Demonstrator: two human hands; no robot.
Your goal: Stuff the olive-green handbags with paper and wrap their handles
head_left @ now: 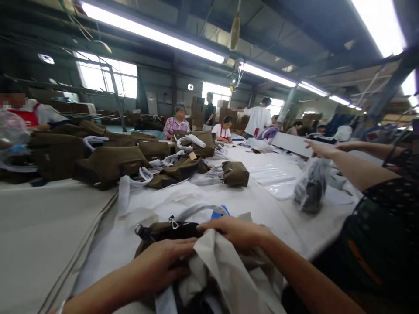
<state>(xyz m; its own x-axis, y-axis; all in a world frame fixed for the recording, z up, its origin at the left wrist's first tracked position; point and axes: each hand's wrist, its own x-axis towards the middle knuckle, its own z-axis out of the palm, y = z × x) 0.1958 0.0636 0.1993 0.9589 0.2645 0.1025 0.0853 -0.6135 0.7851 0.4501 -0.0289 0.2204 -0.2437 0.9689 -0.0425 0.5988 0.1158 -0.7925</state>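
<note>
An olive-brown handbag (149,230) lies in front of me with its mouth open, a zipper pull and a wrapped handle (199,210) at its far side. Crumpled cream packing paper (225,270) bulges from the opening toward me. My left hand (166,261) is closed on the paper at the near left of the mouth, its fingertips partly hidden. Across from it, my right hand (234,231) curls its fingers over the top of the same paper. Behind the right fingers a small blue piece (220,212) shows.
Several olive bags (111,165) with wrapped handles are piled at the left and back. A smaller olive bag (235,173) stands mid-table. At right, a co-worker's arm (350,161) reaches over a plastic-wrapped dark item (310,192). Other people work farther back.
</note>
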